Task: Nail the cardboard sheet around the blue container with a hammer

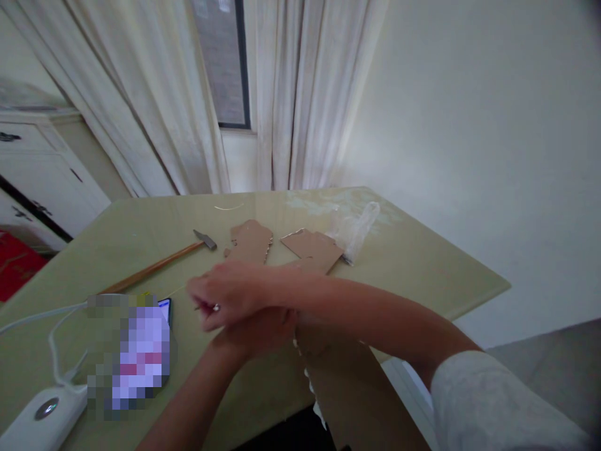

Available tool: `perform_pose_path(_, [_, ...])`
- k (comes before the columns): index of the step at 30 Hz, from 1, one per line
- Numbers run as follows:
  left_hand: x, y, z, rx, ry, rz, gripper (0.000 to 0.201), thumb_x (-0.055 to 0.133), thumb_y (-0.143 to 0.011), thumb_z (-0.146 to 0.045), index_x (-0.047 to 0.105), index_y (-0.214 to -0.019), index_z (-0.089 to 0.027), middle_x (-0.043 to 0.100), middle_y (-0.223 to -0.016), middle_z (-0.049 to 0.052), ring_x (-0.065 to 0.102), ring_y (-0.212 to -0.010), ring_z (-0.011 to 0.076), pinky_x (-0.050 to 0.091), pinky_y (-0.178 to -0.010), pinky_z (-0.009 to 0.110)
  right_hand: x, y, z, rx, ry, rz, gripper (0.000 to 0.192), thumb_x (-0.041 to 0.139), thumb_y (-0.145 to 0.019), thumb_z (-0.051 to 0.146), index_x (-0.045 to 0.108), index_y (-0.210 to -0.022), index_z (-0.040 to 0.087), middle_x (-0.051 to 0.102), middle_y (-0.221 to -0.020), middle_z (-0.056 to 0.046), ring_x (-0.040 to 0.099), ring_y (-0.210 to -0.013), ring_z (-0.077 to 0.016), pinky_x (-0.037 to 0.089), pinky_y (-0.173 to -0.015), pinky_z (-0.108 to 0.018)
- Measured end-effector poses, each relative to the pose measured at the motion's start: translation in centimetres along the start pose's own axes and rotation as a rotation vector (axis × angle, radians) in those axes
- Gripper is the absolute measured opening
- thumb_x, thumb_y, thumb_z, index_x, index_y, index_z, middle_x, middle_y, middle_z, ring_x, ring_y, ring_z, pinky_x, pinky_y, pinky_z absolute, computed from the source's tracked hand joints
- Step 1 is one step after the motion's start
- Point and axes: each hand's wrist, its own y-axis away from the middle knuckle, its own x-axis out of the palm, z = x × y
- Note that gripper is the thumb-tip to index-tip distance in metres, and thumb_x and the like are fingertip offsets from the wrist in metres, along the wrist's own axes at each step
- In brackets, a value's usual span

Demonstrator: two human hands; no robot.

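Observation:
My right arm crosses over my left one above the table. My right hand (223, 293) is closed, palm side toward the left, with a small shiny metal piece (216, 307) showing between its fingers; what it is I cannot make out. Beneath the right forearm, my left hand (263, 332) is at the upper end of a large brown cardboard piece (357, 388) and seems to grip it, its fingers mostly hidden. That cardboard has a ragged, torn left edge and slopes down toward me. Beyond my hands lie a torn cardboard piece (251, 243) and another cardboard piece (317, 247).
A hammer (159, 266) with a wooden handle lies left on the table (432, 269). Near it are a phone (165, 307), partly blurred out, white cables (52, 347) and a white device (47, 416). A clear plastic bag (359, 228) sits at the back right.

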Motion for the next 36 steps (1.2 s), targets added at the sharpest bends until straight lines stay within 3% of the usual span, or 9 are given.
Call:
perform_pose_path(3, [-1.9, 0.2, -0.4, 0.073, 0.000, 0.118, 0.056, 0.061, -0.096, -0.023, 0.062, -0.152, -0.030, 0.067, -0.152, 0.008, 0.060, -0.143, 0.0334, 0.047, -0.121, 0.053, -3.8, 7.7, -0.6, 0.189, -0.410, -0.493, 0.013, 0.070, -0.085, 0.021, 0.057, -0.088, 0.020, 0.069, -0.076, 0.002, 0.061, -0.066, -0.0129, 0.047, -0.062, -0.025])
perform_pose_path(6, [-2.9, 0.3, 0.2, 0.130, -0.005, 0.137, 0.057, 0.062, -0.099, -0.024, 0.058, -0.155, -0.032, 0.051, -0.168, 0.007, 0.047, -0.155, 0.0315, 0.039, -0.128, 0.055, -4.6, 15.8, -1.4, 0.358, -0.801, -0.781, 0.020, 0.072, -0.089, 0.032, 0.056, -0.087, 0.021, 0.071, -0.072, 0.001, 0.065, -0.058, -0.0124, 0.050, -0.056, -0.024])
perform_pose_path(10, [-2.7, -0.1, 1.4, 0.146, -0.019, 0.129, 0.059, 0.066, -0.100, -0.023, 0.055, -0.157, -0.033, 0.053, -0.167, 0.007, 0.050, -0.152, 0.0294, 0.035, -0.129, 0.054, -1.0, 23.9, -1.4, 0.627, -1.028, -0.985, 0.033, 0.089, -0.079, 0.041, 0.065, -0.089, 0.019, 0.070, -0.068, 0.002, 0.063, -0.057, -0.0119, 0.049, -0.055, -0.023])
perform_pose_path(13, [-2.5, -1.0, 1.7, 0.126, -0.063, 0.121, 0.062, 0.074, -0.096, -0.027, 0.057, -0.156, -0.030, 0.061, -0.157, 0.009, 0.057, -0.141, 0.0316, 0.039, -0.126, 0.056, 3.4, 27.4, 0.1, 0.849, -1.099, -1.106, 0.041, 0.093, -0.076, 0.044, 0.068, -0.099, 0.022, 0.072, -0.075, 0.001, 0.065, -0.065, -0.0127, 0.051, -0.062, -0.024])
perform_pose_path(15, [-2.5, -1.5, 1.7, 0.122, -0.070, 0.124, 0.060, 0.078, -0.094, -0.029, 0.062, -0.151, -0.028, 0.065, -0.151, 0.010, 0.057, -0.138, 0.0329, 0.044, -0.122, 0.055, 6.0, 28.8, 1.7, 0.915, -1.121, -1.239, 0.038, 0.092, -0.077, 0.046, 0.064, -0.087, 0.022, 0.069, -0.077, 0.002, 0.062, -0.067, -0.0115, 0.051, -0.065, -0.024])
perform_pose_path(19, [-2.6, -2.0, 1.9, 0.107, -0.037, 0.136, 0.057, 0.082, -0.090, -0.033, 0.066, -0.145, -0.028, 0.054, -0.161, 0.013, 0.046, -0.151, 0.0361, 0.043, -0.124, 0.055, 9.4, 30.7, 5.4, 1.026, -1.170, -1.305, 0.037, 0.089, -0.080, 0.049, 0.068, -0.075, 0.020, 0.061, -0.077, 0.001, 0.056, -0.067, -0.0118, 0.049, -0.064, -0.025])
perform_pose_path(24, [-2.4, -2.1, 2.6, 0.050, 0.004, 0.202, 0.062, 0.082, -0.088, -0.032, 0.064, -0.147, -0.030, 0.047, -0.170, 0.014, 0.051, -0.151, 0.0345, 0.044, -0.122, 0.053, 11.3, 31.3, 8.9, 1.181, -1.298, -1.297, 0.032, 0.091, -0.073, 0.047, 0.078, -0.082, 0.020, 0.069, -0.081, -0.004, 0.065, -0.078, -0.0190, 0.055, -0.072, -0.031])
perform_pose_path(30, [-2.9, -2.6, 2.6, 0.039, 0.004, 0.233, 0.058, 0.081, -0.088, -0.029, 0.067, -0.145, -0.030, 0.049, -0.168, 0.012, 0.053, -0.150, 0.0329, 0.044, -0.122, 0.051, 12.1, 30.2, 11.2, 1.151, -1.571, -1.074, 0.048, 0.087, -0.079, 0.058, 0.078, -0.110, 0.022, 0.081, -0.100, -0.010, 0.077, -0.085, -0.0262, 0.059, -0.080, -0.038])
perform_pose_path(36, [-3.0, -2.6, 2.2, 0.036, -0.072, 0.221, 0.065, 0.084, -0.086, -0.031, 0.064, -0.147, -0.028, 0.053, -0.166, 0.012, 0.053, -0.150, 0.0334, 0.045, -0.122, 0.052, 11.8, 29.5, 11.3, 1.172, -1.514, -0.941, 0.056, 0.094, -0.070, 0.059, 0.078, -0.107, 0.020, 0.083, -0.098, -0.011, 0.080, -0.085, -0.0300, 0.061, -0.085, -0.043])
